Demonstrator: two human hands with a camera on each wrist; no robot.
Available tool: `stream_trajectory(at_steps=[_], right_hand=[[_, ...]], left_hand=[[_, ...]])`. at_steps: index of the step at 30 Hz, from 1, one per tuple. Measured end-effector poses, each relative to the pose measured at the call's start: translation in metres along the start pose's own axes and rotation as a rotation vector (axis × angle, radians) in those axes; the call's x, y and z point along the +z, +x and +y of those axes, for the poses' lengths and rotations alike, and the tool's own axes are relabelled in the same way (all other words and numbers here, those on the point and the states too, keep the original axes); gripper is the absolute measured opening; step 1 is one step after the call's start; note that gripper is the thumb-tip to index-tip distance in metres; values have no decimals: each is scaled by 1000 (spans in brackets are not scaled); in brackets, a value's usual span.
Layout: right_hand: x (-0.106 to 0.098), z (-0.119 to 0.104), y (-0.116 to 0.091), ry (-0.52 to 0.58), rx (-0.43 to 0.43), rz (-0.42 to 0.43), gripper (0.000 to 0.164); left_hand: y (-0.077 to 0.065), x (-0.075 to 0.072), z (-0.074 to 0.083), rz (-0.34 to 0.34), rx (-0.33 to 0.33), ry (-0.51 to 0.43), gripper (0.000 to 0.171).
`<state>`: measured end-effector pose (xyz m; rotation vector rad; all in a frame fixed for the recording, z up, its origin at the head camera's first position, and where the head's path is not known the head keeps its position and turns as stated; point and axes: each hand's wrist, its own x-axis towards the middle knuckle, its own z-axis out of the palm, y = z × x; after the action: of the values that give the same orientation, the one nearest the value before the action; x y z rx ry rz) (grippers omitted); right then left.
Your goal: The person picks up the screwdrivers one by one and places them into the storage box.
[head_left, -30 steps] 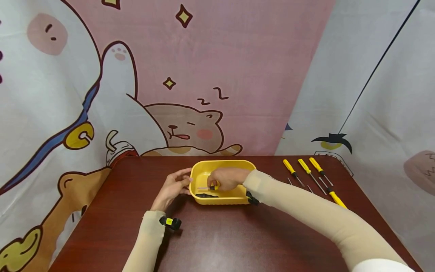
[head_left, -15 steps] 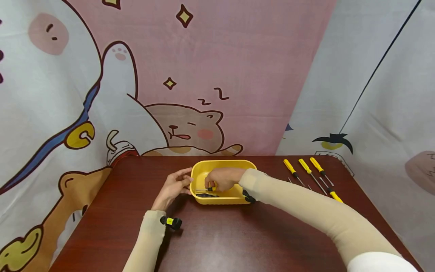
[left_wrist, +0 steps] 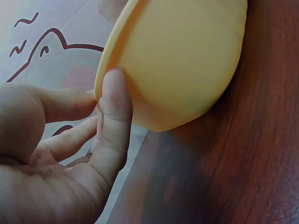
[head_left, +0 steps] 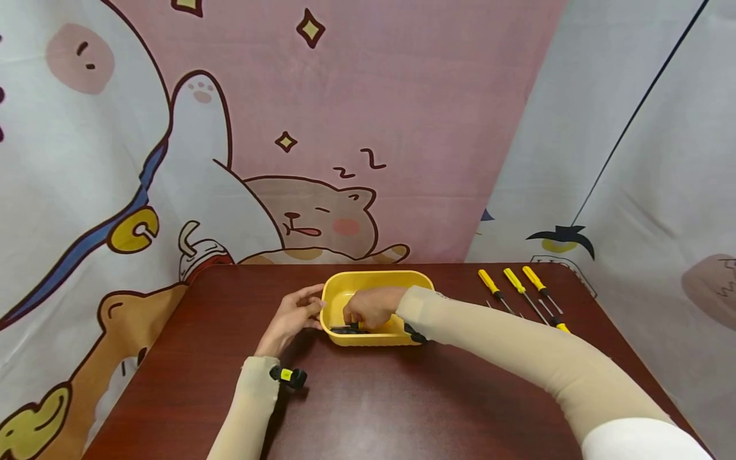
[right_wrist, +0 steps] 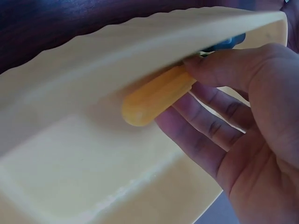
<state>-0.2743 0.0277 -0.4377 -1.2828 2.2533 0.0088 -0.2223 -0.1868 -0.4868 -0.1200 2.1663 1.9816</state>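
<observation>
A yellow plastic bin [head_left: 374,340] stands near the far side of the table. My left hand [head_left: 290,317] pinches its left rim, thumb and fingers on opposite sides of the edge in the left wrist view. Inside the bin my right hand [head_left: 374,307] holds a screwdriver, whose yellow handle [right_wrist: 156,97] shows between thumb and fingers in the right wrist view. Its shaft points left, low over the bin's front part. A dark object [head_left: 343,331] lies there along the front wall, partly covered by the screwdriver and hand.
On the right of the brown table [head_left: 368,409] lie several yellow-handled screwdrivers, among them one [head_left: 513,280] in the back row. My right forearm [head_left: 506,345] reaches over the table and hides part of them. A cartoon-printed cloth [head_left: 437,128] hangs behind.
My right hand has moved left and down inside the bin, bringing the screwdriver close to the dark object at the front wall. My left hand has stayed on the rim.
</observation>
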Motion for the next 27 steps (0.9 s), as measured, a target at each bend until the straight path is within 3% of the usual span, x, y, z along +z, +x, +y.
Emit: stream_trajectory(at_steps=[16,27], right_hand=[[-4,-4,-1,20,52,-56,40],[-3,-3,-2,32,63,-49,38]], left_hand=[[-1,0,1,7,0,-5,47],[-1,1,0,-5,7,-6,48]])
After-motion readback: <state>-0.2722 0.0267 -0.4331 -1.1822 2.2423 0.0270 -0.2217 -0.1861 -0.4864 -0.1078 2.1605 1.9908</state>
